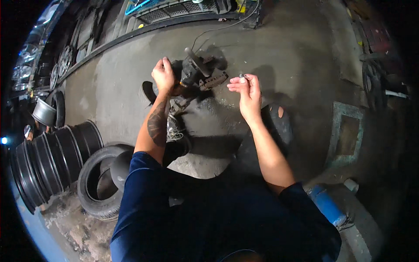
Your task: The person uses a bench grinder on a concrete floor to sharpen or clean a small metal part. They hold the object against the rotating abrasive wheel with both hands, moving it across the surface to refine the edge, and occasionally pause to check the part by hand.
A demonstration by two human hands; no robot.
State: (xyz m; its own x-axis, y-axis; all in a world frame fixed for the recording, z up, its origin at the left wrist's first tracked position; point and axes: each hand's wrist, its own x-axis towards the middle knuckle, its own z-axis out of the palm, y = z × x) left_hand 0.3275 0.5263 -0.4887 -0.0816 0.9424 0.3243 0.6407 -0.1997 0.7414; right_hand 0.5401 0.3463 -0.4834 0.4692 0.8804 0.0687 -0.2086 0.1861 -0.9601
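Observation:
My left hand (163, 76) is raised at the centre left, its fingers curled together; what they hold, if anything, does not show. Just right of it stands a dark, greasy vise-like device (190, 72) with a thick grey curved handle (197, 62) and a brownish ridged block (214, 81) on its right side. Across from that block, my right hand (249, 94) pinches a small shiny metal piece (242, 76) between thumb and fingers. The piece is too small to tell its exact kind. Neither hand visibly touches the handle or the ridged block.
Black wheel rims (52, 161) lie in a row at the left, beside a tyre (89, 183). A thin cable (222, 29) runs across the concrete floor behind the device. Crates (174, 11) stand at the back. A blue cylinder (327, 205) lies at the lower right.

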